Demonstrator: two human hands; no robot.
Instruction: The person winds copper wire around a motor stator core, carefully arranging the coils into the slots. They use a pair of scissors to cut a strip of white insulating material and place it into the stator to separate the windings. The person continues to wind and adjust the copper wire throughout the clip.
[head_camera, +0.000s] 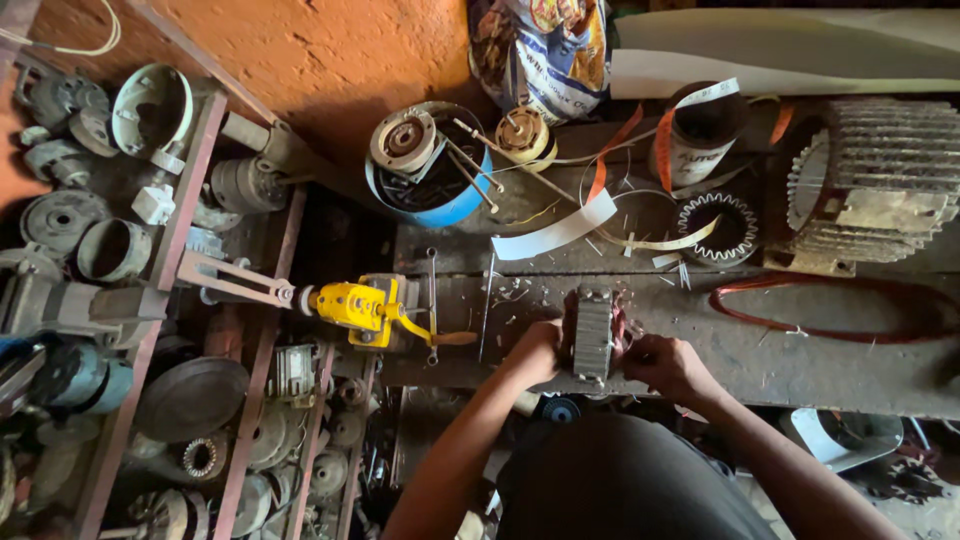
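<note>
Both hands, left hand (535, 352) and right hand (668, 366), grip the grey metal motor part (592, 335) on the workbench (800, 365), working on its wires; next needs a careful, steady pull.

Fingertips of both hands (600, 355) hidden behind the ribbed metal core (592, 335); finned motor housing (880, 180) cut off at right edge.

view: head-worn, single | faces: straight down | range: near, arm's length | frame: worn grey wooden desk (800, 365) centre-right, metal-parts rack (190, 330) left
</note>
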